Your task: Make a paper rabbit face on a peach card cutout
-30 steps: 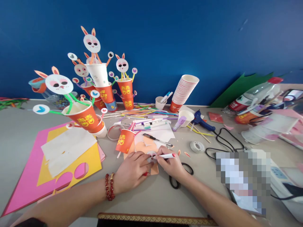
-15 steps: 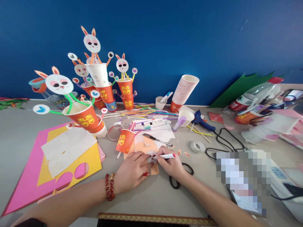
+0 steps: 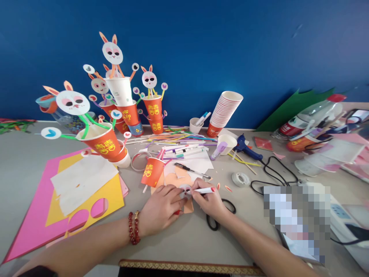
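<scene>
My right hand (image 3: 210, 200) pinches a white marker with a red end (image 3: 205, 190), its tip side at a small white paper rabbit face (image 3: 185, 191). Dark eyes and pink patches show on that face; the fingers cover part of it. With bent fingers, my left hand (image 3: 163, 207) holds the face down at its left edge. Something small and red (image 3: 177, 212) peeks out beneath those fingers, too hidden to name. Under the face lies peach paper (image 3: 171, 179). Black-handled scissors (image 3: 212, 223) lie partly beneath my right wrist.
Cup rabbits (image 3: 108, 146) stand at left behind pink and yellow sheets (image 3: 117, 194). A tilted red cup (image 3: 152, 172), a black pen (image 3: 187, 169), several markers (image 3: 190, 152), clear tape (image 3: 240, 179), a blue glue gun (image 3: 246, 147) and stacked cups (image 3: 226, 109) lie beyond my hands.
</scene>
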Available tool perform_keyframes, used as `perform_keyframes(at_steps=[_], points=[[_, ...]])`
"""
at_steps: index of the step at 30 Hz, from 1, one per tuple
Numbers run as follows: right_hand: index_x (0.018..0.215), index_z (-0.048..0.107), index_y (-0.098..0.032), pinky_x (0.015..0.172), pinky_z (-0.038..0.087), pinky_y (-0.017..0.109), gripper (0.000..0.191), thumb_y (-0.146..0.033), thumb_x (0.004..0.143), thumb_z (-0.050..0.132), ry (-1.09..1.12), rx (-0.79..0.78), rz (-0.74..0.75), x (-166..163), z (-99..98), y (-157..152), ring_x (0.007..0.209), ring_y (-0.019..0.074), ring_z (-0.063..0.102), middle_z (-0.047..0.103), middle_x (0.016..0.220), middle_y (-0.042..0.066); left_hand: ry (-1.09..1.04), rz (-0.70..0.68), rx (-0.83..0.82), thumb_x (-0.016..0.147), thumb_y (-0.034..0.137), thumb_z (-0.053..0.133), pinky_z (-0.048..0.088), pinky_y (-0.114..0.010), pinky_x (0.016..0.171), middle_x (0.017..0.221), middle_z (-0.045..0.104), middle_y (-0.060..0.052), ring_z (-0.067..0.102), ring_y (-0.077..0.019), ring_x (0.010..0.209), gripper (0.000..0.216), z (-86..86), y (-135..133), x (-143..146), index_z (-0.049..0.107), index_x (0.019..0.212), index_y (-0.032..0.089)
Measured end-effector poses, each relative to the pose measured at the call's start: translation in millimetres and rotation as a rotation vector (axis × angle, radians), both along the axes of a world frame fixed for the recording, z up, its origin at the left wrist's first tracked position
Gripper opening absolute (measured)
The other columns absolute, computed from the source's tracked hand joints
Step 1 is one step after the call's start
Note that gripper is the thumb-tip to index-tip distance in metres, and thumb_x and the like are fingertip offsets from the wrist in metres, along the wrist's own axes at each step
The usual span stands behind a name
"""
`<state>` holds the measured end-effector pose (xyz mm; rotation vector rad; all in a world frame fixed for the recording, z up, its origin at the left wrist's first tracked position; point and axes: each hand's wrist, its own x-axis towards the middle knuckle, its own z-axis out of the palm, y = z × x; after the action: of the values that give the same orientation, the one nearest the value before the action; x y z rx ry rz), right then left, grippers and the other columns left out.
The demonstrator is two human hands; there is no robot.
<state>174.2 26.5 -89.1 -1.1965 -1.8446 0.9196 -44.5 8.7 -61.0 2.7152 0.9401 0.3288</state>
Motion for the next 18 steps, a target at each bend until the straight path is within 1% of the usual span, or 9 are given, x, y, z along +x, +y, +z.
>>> perform_keyframes(at_steps=[3,8,18], points=[[0.072,0.052,-0.021,0.053,0.035,0.024,0.013,-0.013,0.082,0.051,-0.015,0.008,0.013,-0.2,0.1,0.0,0.055,0.0121,0.046,0.052,0.063,-0.003,0.003,0.004,0.007,0.091,0.026,0.055,0.041,-0.044,0.096,0.133,0.053,-0.007,0.046,-0.0276,0.117,0.03,-0.8,-0.2,-0.2,0.058,0.12,0.023],[0.07,0.049,-0.022,0.05,0.033,0.023,0.015,-0.013,0.082,0.049,0.025,-0.013,-0.008,-0.1,0.2,-0.6,0.05,0.0112,0.043,0.049,0.06,-0.005,0.002,-0.001,-0.003,0.09,0.026,0.055,0.041,-0.044,0.096,0.134,0.052,-0.007,0.045,-0.0275,0.117,0.03,-0.9,0.1,-0.6,0.057,0.12,0.024],[0.07,0.05,-0.021,0.052,0.033,0.023,0.014,-0.013,0.08,0.05,-0.011,0.004,0.008,-0.3,1.2,-0.4,0.053,0.0113,0.044,0.051,0.062,-0.004,-0.004,0.001,0.01,0.091,0.026,0.054,0.041,-0.044,0.096,0.133,0.053,-0.007,0.045,-0.0271,0.117,0.028,-1.9,0.2,-0.3,0.057,0.119,0.023]])
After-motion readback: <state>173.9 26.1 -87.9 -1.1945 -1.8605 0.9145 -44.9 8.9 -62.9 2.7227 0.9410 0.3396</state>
